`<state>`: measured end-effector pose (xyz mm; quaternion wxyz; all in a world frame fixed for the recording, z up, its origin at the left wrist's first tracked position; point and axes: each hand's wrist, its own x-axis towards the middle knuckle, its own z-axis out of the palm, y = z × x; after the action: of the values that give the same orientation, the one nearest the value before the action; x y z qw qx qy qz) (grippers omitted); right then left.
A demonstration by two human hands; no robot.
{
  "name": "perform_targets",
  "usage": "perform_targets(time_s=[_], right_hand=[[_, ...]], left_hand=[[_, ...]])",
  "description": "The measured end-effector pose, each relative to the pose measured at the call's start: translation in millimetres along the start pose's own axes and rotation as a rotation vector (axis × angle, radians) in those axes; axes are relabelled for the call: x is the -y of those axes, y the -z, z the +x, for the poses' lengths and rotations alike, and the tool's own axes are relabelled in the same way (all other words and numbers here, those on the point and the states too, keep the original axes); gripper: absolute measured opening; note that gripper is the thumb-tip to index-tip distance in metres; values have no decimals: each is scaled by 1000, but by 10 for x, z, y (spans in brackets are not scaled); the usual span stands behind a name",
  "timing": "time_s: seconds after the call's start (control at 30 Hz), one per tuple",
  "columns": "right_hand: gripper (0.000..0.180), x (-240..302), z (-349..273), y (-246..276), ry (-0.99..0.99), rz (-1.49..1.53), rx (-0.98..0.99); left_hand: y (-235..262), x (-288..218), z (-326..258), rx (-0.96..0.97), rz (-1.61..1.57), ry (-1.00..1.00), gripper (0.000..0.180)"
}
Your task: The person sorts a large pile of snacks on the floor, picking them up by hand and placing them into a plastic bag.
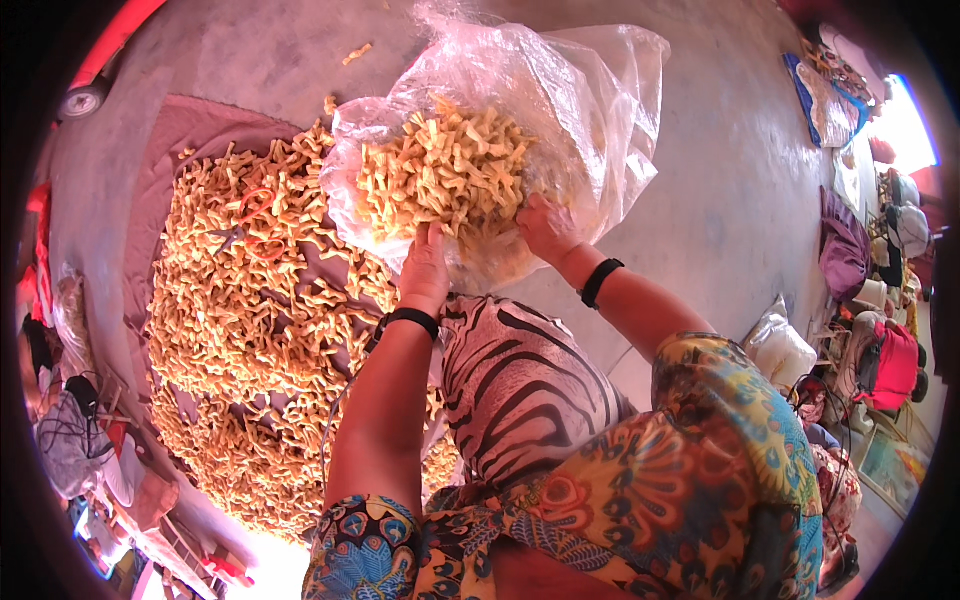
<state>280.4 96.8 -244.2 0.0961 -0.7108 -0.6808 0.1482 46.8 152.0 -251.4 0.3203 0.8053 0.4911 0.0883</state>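
Left hand (427, 265), fingers outstretched, and right hand (548, 228), its grip unclear, flank yellow pieces (450, 165) in a clear bag (585, 100).

Reaches forward with the left forearm (377, 430) and points the left hand (426, 268) away from the body with fingers nearly straight. Slants the right forearm (643, 308) inward, with the right hand (547, 228) slightly farther forward, loosely curled and apart from the left hand.
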Motion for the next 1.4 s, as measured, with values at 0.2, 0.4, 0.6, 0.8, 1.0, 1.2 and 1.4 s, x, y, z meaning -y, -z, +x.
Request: perform_targets(time_s=[0.2, 0.4, 0.6, 0.8, 1.0, 1.2, 1.4], right_hand=[[7, 84, 148, 437, 56, 222, 180], [9, 331, 352, 460, 304, 195, 175], [11, 639, 474, 297, 606, 161, 223], [22, 520, 409, 499, 257, 95, 529], [36, 576, 419, 774, 227, 121, 435], [35, 249, -186, 864, 193, 437, 222], [49, -68, -298, 801, 128, 137, 9]], left_hand=[[123, 31, 21, 88, 266, -33, 31], [144, -72, -249, 140, -40, -75, 15], [517, -230, -347, 309, -461, -126, 11], [928, -302, -442, 552, -850, 110, 10], [948, -222, -441, 671, -1118, 307, 18], [982, 82, -721, 496, -1522, 501, 31], [876, 123, -656, 403, -1720, 435, 28]])
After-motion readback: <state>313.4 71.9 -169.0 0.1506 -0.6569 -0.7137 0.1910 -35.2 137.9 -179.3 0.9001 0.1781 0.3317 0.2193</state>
